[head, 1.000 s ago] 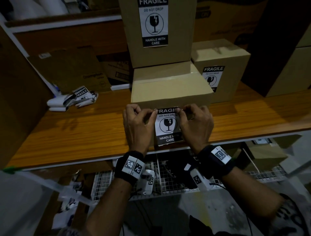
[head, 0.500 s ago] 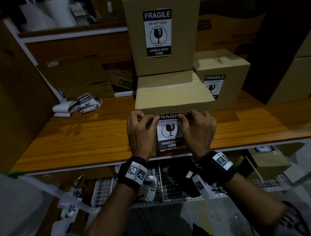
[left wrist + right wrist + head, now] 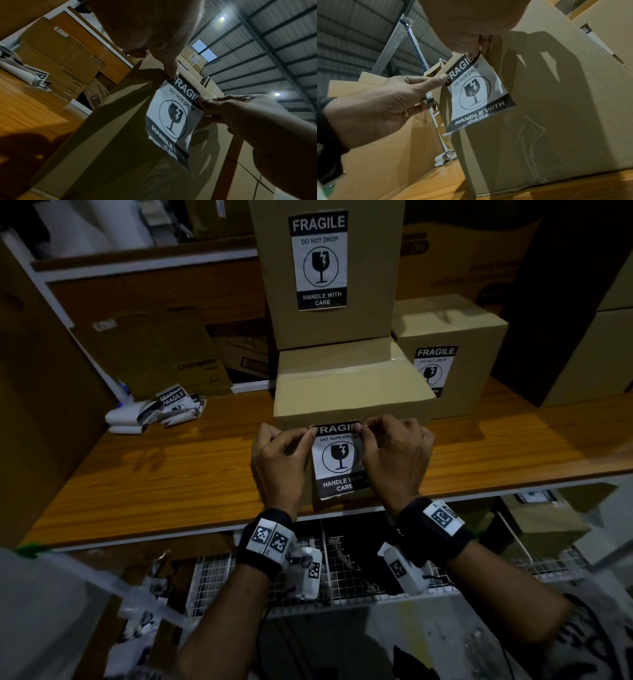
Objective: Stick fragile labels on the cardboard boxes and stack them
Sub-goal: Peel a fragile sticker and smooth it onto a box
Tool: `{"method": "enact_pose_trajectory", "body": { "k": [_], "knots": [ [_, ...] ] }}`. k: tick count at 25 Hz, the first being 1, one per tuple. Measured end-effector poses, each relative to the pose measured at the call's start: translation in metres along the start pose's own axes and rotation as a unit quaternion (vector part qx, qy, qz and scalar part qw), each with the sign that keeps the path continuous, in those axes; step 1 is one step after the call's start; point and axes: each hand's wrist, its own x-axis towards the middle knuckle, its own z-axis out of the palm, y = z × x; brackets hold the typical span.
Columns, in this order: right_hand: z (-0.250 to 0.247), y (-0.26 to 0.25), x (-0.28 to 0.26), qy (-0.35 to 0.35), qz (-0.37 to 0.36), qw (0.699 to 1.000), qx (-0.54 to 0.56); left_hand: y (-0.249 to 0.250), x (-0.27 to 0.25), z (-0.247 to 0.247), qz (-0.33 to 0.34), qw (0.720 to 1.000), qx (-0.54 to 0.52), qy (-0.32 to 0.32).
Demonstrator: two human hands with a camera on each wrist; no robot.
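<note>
Two hands, left hand (image 3: 279,460) and right hand (image 3: 394,455), pinch one fragile label's (image 3: 339,462) top corners. Three cardboard boxes (image 3: 349,390) crowd the shelf's (image 3: 171,474) front edge, two already labelled.

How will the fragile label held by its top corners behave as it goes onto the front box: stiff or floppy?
Probably floppy: the fragile label hangs from pinches by the left hand and right hand, its lower edge curling off the cardboard box. It looks thin and light, so it may wrinkle unless smoothed downward.
</note>
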Motion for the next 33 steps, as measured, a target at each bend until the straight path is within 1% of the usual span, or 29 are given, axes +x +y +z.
{"method": "enact_pose_trajectory", "body": {
  "k": [11,16,19,22,25,28,30,33],
  "knots": [
    [0.000,0.000,0.001,0.008,0.009,1.000,0.005,0.001,0.002,0.001,0.003,1.000,-0.008,-0.011],
    [0.001,0.001,0.003,0.003,0.042,0.999,0.021,0.003,0.005,0.001,-0.003,1.000,-0.005,-0.023],
    [0.002,0.001,0.005,0.000,0.050,0.999,0.013,0.005,0.007,0.000,-0.002,1.000,0.004,-0.030],
    [0.000,0.001,0.007,-0.006,0.078,0.997,0.017,0.007,0.008,-0.001,-0.004,0.999,0.014,-0.034],
    [-0.002,0.000,0.010,-0.013,0.093,0.995,0.021,0.011,0.008,-0.002,-0.005,1.000,0.012,-0.026],
    [-0.005,-0.001,0.012,-0.021,0.089,0.996,0.011,0.017,0.011,-0.006,-0.019,1.000,0.015,-0.015],
    [-0.009,-0.002,0.011,-0.022,0.071,0.997,0.005,0.019,0.013,-0.009,0.019,0.996,0.085,-0.007],
    [-0.014,-0.002,0.009,-0.018,0.030,0.999,-0.009,0.021,0.017,-0.012,0.140,0.969,0.200,-0.035]
  ]
}}
